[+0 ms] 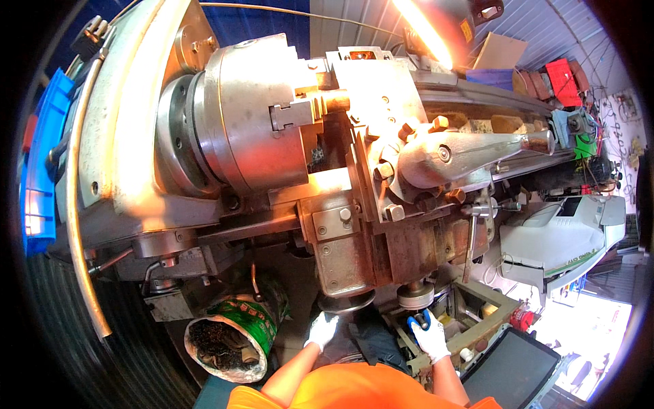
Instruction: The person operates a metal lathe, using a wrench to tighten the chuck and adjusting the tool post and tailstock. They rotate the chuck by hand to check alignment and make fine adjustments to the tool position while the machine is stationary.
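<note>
I stand at a metal lathe, both hands in white gloves. My left hand [323,330] is closed at the near left rim of a round handwheel [347,303] below the carriage; its fingertips are partly hidden. With blue-coated fingers, my right hand [430,337] is wrapped round a dark crank handle [422,322] under a silver dial [415,297]. Above my hands, the large chuck [255,112] grips a short round workpiece [336,101]. Right of it sits the tool post [402,160] with its long lever [477,153] and several bolts.
A green and white sack [255,327] of dark metal chips stands left of my legs. A blue bin [48,160] hangs at far left. A bright lamp [422,31] glows above. At right are a metal frame [501,307], a dark tray [511,368] and a white machine cover [555,238].
</note>
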The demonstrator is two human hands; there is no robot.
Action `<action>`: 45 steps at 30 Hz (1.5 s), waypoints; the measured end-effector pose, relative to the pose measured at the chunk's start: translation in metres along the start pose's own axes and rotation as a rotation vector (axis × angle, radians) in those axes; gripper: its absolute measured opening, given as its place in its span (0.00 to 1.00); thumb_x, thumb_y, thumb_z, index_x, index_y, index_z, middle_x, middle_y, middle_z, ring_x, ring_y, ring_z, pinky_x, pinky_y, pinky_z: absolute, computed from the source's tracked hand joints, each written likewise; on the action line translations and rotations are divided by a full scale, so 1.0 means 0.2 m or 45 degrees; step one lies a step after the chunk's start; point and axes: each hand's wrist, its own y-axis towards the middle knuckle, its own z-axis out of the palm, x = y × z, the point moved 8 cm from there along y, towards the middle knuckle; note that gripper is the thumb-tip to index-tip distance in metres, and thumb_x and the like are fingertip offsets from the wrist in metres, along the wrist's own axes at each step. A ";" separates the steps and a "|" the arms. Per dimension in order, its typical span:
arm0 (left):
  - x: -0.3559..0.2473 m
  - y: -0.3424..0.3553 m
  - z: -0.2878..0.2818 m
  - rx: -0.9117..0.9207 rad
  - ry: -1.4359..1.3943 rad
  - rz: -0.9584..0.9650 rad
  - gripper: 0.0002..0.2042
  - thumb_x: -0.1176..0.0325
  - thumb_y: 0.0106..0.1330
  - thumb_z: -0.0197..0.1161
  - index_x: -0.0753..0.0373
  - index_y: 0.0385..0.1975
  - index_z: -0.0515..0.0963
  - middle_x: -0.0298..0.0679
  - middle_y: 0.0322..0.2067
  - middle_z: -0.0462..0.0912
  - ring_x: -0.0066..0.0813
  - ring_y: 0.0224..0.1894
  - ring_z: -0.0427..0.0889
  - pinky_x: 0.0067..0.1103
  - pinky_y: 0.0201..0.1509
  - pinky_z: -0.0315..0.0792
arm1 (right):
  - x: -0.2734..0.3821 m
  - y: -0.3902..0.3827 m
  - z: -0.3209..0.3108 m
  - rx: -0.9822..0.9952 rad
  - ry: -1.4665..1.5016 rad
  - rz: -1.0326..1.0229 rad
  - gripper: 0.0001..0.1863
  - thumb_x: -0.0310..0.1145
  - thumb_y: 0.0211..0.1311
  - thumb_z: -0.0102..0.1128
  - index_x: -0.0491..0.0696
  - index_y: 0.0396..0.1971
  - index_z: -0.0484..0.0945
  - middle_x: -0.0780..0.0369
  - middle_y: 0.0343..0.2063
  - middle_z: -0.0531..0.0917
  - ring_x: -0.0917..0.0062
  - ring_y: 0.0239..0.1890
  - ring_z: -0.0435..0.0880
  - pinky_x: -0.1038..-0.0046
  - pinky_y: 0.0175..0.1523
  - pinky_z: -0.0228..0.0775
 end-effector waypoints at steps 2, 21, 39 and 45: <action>0.04 0.01 -0.01 0.069 0.016 -0.048 0.24 0.50 0.66 0.57 0.64 0.52 0.75 0.56 0.50 0.80 0.56 0.55 0.77 0.40 0.58 0.71 | -0.06 0.00 0.02 -0.010 0.085 -0.008 0.29 0.44 0.57 0.66 0.42 0.55 0.74 0.50 0.43 0.85 0.57 0.46 0.84 0.64 0.51 0.74; 0.02 0.09 -0.05 0.205 0.188 0.021 0.23 0.54 0.66 0.61 0.68 0.50 0.75 0.57 0.46 0.82 0.57 0.50 0.79 0.38 0.52 0.73 | -0.13 -0.05 0.02 -0.027 0.222 0.014 0.42 0.43 0.55 0.70 0.40 0.67 0.62 0.53 0.44 0.85 0.66 0.46 0.86 0.68 0.53 0.75; 0.14 0.16 -0.09 0.156 -0.155 -0.007 0.20 0.67 0.65 0.66 0.68 0.54 0.71 0.39 0.46 0.80 0.27 0.45 0.76 0.23 0.52 0.71 | -0.15 -0.14 -0.02 -0.173 0.415 -0.236 0.36 0.28 0.58 0.69 0.40 0.66 0.65 0.63 0.36 0.83 0.85 0.37 0.78 0.80 0.49 0.74; 0.02 0.14 -0.12 0.040 -0.072 0.101 0.29 0.69 0.64 0.66 0.67 0.64 0.63 0.41 0.54 0.76 0.31 0.53 0.74 0.24 0.60 0.68 | -0.16 -0.13 0.00 -0.163 0.625 -0.220 0.35 0.28 0.58 0.70 0.40 0.65 0.65 0.62 0.35 0.82 0.85 0.37 0.78 0.80 0.48 0.73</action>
